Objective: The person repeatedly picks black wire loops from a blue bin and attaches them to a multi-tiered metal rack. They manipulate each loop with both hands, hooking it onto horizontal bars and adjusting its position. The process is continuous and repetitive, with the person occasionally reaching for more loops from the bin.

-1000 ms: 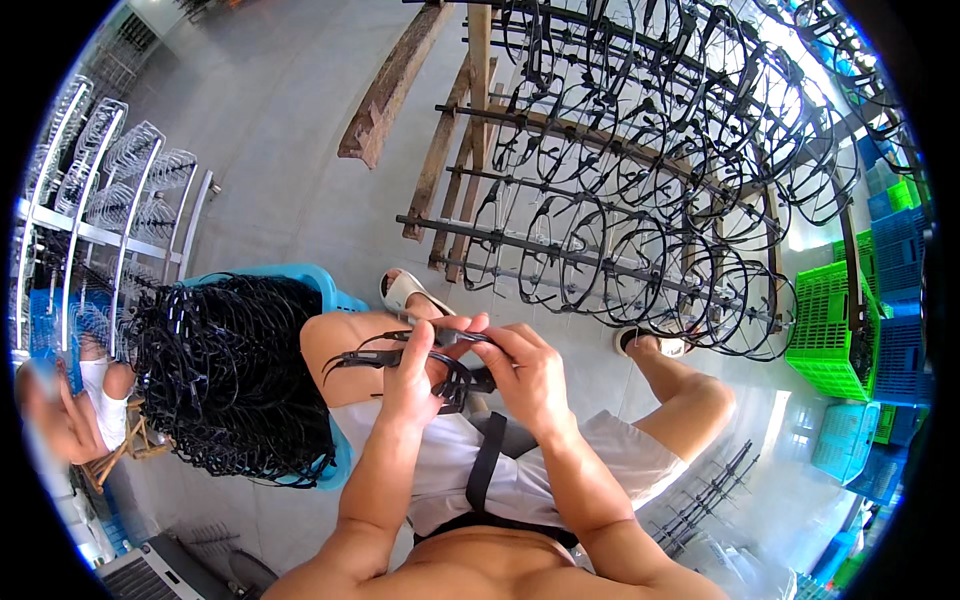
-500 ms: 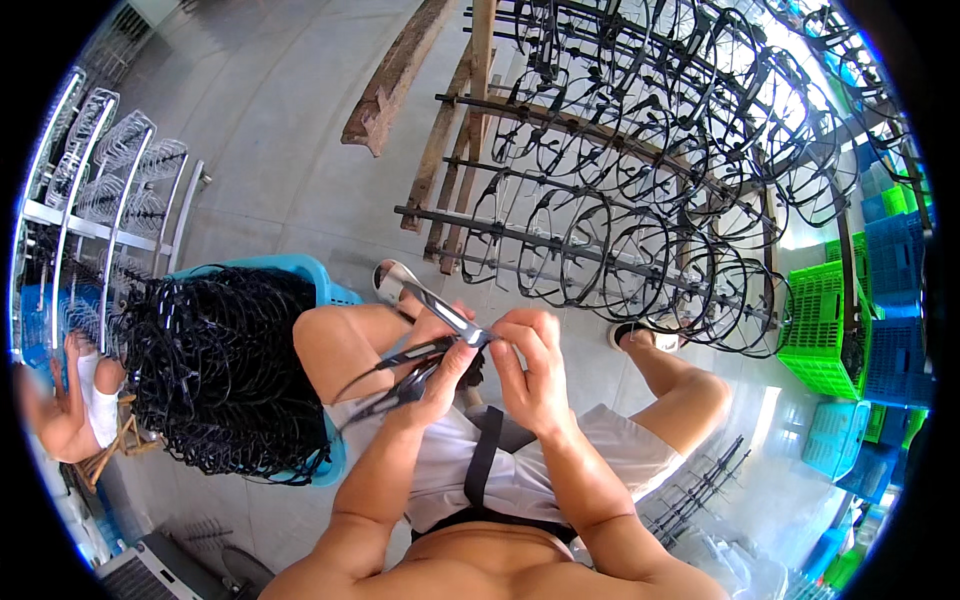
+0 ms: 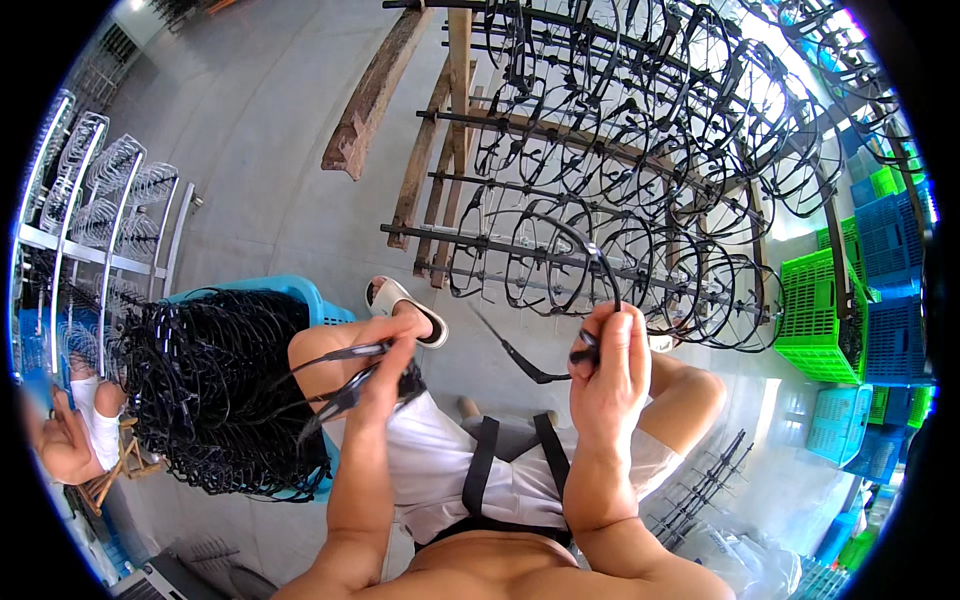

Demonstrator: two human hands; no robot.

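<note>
My left hand [image 3: 384, 372] is closed round several thin, glossy black plastic strips [image 3: 345, 395], whose ends fan out to the left over my knee. Held apart from it on the right, my right hand [image 3: 612, 365] grips a long black curved strip [image 3: 588, 245]. One part of that strip arcs up and away in front of the rack. A thinner black length [image 3: 522, 365] sticks out to the left of the same fist; whether it belongs to the same strip I cannot tell. Fingers hide the gripped parts.
A blue basket [image 3: 318, 300] heaped with black strips [image 3: 215, 390] stands by my left knee. Ahead is a wooden rack [image 3: 408, 190] with bars hung with black loops. Green crates [image 3: 820, 315] and blue crates [image 3: 893, 340] stack at right. Another person [image 3: 75, 430] sits far left.
My hands were together at a strip in front of me; they have come apart. The right has moved right with the curved strip, the left slightly left with its bunch.
</note>
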